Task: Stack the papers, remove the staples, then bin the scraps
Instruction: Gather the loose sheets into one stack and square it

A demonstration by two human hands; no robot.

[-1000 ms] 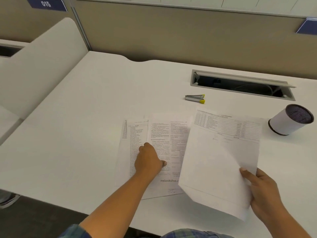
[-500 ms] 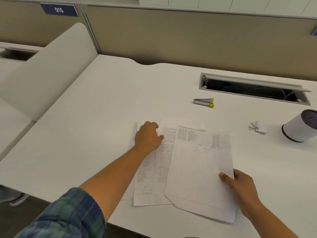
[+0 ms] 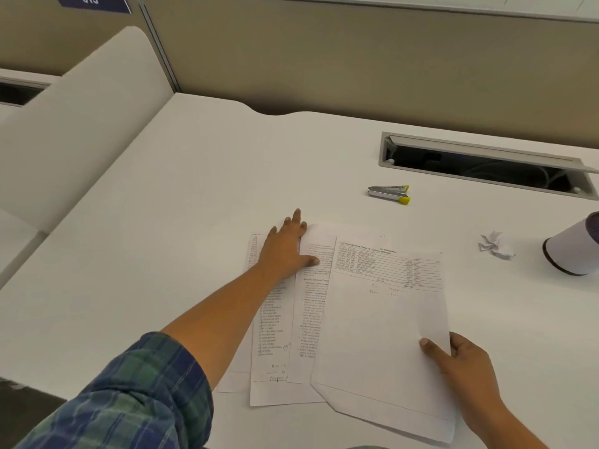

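On the white office desk (image 3: 194, 205), the left hand (image 3: 285, 247) lies flat, fingers straight, on fanned white printed sheets (image 3: 275, 335). The right hand (image 3: 466, 367) pinches the right edge of a white table-printed top sheet (image 3: 382, 335), offset rightward, long axes roughly parallel; squaring it likely means sliding left.

The desk (image 3: 194, 205) is plain white, and so is the curved side panel (image 3: 81, 124). The back partition (image 3: 356, 59) is beige-tan. The sign (image 3: 94, 1) is dark blue with white digits. The papers (image 3: 275, 335) are white with black print. The top sheet (image 3: 382, 335) carries a black ruled table near its head and is blank white below. The stapler (image 3: 387, 192) is silver with a yellow tip. The crumpled scrap (image 3: 494, 247) is white. The small bin (image 3: 572, 247) is white with a dark band at its base. The cable tray (image 3: 384, 157) has a grey frame and a black inside. The sleeve (image 3: 136, 393) is plaid, blue and green.
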